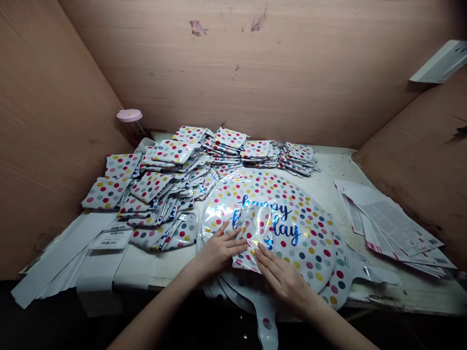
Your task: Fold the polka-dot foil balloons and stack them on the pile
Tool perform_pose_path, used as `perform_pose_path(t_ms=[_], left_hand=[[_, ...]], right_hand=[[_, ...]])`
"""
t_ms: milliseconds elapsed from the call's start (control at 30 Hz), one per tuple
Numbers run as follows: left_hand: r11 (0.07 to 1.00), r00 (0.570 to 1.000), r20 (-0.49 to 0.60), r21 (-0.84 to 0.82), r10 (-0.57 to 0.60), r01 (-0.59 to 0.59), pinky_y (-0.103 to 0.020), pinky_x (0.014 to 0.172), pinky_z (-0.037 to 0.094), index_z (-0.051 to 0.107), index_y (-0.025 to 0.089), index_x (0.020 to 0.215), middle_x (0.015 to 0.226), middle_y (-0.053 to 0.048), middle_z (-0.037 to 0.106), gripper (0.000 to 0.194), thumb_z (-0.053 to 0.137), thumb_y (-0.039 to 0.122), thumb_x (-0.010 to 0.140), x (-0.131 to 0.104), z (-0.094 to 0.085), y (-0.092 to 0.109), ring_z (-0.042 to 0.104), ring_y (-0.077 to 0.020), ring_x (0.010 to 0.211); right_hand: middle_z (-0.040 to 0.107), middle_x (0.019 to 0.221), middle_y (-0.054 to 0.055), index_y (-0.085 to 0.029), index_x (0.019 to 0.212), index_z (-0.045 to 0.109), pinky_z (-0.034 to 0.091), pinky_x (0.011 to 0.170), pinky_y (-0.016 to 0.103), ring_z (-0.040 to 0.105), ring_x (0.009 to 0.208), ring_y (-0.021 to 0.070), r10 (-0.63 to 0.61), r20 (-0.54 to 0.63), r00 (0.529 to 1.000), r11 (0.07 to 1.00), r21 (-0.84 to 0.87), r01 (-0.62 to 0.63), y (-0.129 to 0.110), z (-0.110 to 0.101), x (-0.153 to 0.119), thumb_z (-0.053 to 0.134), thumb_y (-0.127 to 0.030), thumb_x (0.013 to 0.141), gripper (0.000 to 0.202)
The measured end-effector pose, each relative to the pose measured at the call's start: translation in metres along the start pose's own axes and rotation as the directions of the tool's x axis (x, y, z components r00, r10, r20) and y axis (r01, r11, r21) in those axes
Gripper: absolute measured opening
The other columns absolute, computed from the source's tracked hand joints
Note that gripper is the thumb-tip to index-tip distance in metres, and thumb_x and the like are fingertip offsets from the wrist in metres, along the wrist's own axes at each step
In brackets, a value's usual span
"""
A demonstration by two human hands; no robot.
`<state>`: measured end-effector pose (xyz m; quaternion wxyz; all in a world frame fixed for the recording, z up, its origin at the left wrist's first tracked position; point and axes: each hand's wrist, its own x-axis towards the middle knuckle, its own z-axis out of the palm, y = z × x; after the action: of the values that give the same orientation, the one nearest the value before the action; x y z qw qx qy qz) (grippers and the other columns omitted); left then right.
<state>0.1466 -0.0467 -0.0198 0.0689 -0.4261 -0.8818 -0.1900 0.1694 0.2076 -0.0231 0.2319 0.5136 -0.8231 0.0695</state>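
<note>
Flat round polka-dot foil balloons (310,228) with blue lettering lie stacked at the table's front, their tails pointing right and toward me. On top of them rests a folded polka-dot balloon (251,233). My left hand (219,248) lies on its left side with the fingers spread. From the right, my right hand (280,272) presses its stretched fingers on the folded piece's lower right part. Neither hand is closed round anything. Piles of folded polka-dot packets (151,187) stand to the left, and more folded packets (228,138) line the back.
White paper strips (62,253) and barcode labels (111,239) lie at the left front. Printed sheets (394,218) are spread at the right. A jar with a pink lid (129,115) stands in the back left corner. Wooden panels (219,73) enclose the table.
</note>
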Motion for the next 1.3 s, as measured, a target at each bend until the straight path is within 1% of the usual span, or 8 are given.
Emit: perform_pose_path(t_ms=[200, 400, 533, 667, 833, 933, 1100, 1300], left_hand=[[0.976, 0.954, -0.209, 0.072, 0.217, -0.207, -0.043, 0.109, 0.035, 0.057, 0.018, 0.124, 0.122, -0.008, 0.065, 0.032, 0.053, 0.024, 0.093, -0.01, -0.001, 0.025, 0.053, -0.0216, 0.123], [0.982, 0.934, -0.314, 0.13, 0.17, -0.136, -0.044, 0.103, 0.042, 0.063, 0.015, 0.107, 0.107, -0.006, 0.072, 0.022, 0.057, 0.029, 0.091, -0.008, -0.001, 0.04, 0.064, -0.0213, 0.104], [0.974, 0.916, -0.347, 0.174, 0.201, -0.148, -0.044, 0.106, 0.04, 0.063, 0.012, 0.103, 0.102, -0.007, 0.073, 0.016, 0.053, 0.012, 0.091, -0.01, -0.001, 0.039, 0.065, -0.0193, 0.105], [0.974, 0.931, -0.305, 0.163, 0.201, -0.157, -0.043, 0.106, 0.042, 0.063, 0.011, 0.097, 0.09, -0.007, 0.074, 0.014, 0.051, 0.007, 0.09, -0.012, -0.013, 0.046, 0.065, -0.0197, 0.105], [0.971, 0.942, -0.245, -0.011, 0.23, -0.24, -0.037, 0.107, 0.043, 0.06, 0.013, 0.096, 0.099, -0.009, 0.072, 0.012, 0.051, 0.012, 0.088, -0.007, -0.021, 0.049, 0.061, -0.0191, 0.112], [0.964, 0.97, -0.116, -0.135, 0.213, -0.228, -0.042, 0.11, 0.039, 0.058, 0.012, 0.104, 0.118, -0.015, 0.065, 0.026, 0.056, 0.03, 0.085, -0.005, -0.008, 0.041, 0.055, -0.0237, 0.121], [0.993, 0.99, -0.105, -0.053, 0.096, -0.102, -0.045, 0.109, 0.036, 0.059, 0.016, 0.114, 0.123, -0.01, 0.064, 0.032, 0.047, 0.011, 0.085, -0.012, 0.019, 0.033, 0.05, -0.0221, 0.126], [0.997, 0.917, -0.399, -0.056, 0.025, -0.051, -0.04, 0.104, 0.04, 0.064, 0.019, 0.103, 0.106, -0.005, 0.072, 0.02, 0.048, 0.014, 0.092, -0.015, 0.013, 0.048, 0.06, -0.0189, 0.114]], right_hand=[[0.059, 0.127, 0.021, -0.003, 0.119, 0.06, 0.055, 0.092, 0.047, 0.049, 0.125, 0.0341, -0.032, 0.023, 0.999, 0.999, 0.018, 0.031, -0.011, -0.022, -0.013, 0.047, -0.007, 0.09, 0.032], [0.067, 0.117, 0.016, -0.007, 0.116, 0.062, 0.057, 0.087, 0.038, 0.06, 0.114, 0.0248, 0.021, -0.117, 0.993, 0.994, 0.11, -0.008, -0.016, -0.027, -0.005, 0.045, -0.007, 0.091, 0.03], [0.069, 0.111, 0.016, -0.006, 0.112, 0.064, 0.057, 0.088, 0.039, 0.06, 0.114, 0.0261, 0.023, -0.171, 0.985, 0.997, 0.078, -0.01, -0.013, -0.026, -0.011, 0.05, -0.006, 0.089, 0.027], [0.071, 0.106, 0.016, -0.007, 0.108, 0.063, 0.054, 0.092, 0.042, 0.059, 0.116, 0.0267, 0.04, -0.158, 0.987, 0.996, 0.086, -0.027, -0.006, -0.029, -0.024, 0.052, -0.006, 0.088, 0.023], [0.058, 0.13, 0.018, -0.011, 0.114, 0.058, 0.043, 0.105, 0.05, 0.039, 0.134, 0.0281, 0.099, -0.037, 0.994, 0.955, 0.284, -0.084, 0.0, -0.034, -0.028, 0.054, -0.022, 0.092, 0.024], [0.055, 0.135, 0.013, -0.014, 0.106, 0.059, 0.039, 0.109, 0.045, 0.034, 0.137, 0.0228, 0.058, 0.041, 0.997, 0.928, 0.365, -0.069, 0.0, -0.032, -0.027, 0.042, -0.007, 0.093, 0.022], [0.051, 0.138, 0.018, -0.012, 0.113, 0.054, 0.039, 0.109, 0.041, 0.033, 0.138, 0.0221, 0.045, 0.186, 0.981, 0.864, 0.486, -0.132, -0.004, -0.025, -0.034, 0.046, -0.016, 0.092, 0.022], [0.063, 0.124, 0.016, -0.015, 0.111, 0.056, 0.047, 0.102, 0.045, 0.044, 0.131, 0.0238, 0.154, -0.049, 0.987, 0.891, 0.438, -0.117, -0.008, -0.028, -0.027, 0.053, -0.016, 0.091, 0.02]])
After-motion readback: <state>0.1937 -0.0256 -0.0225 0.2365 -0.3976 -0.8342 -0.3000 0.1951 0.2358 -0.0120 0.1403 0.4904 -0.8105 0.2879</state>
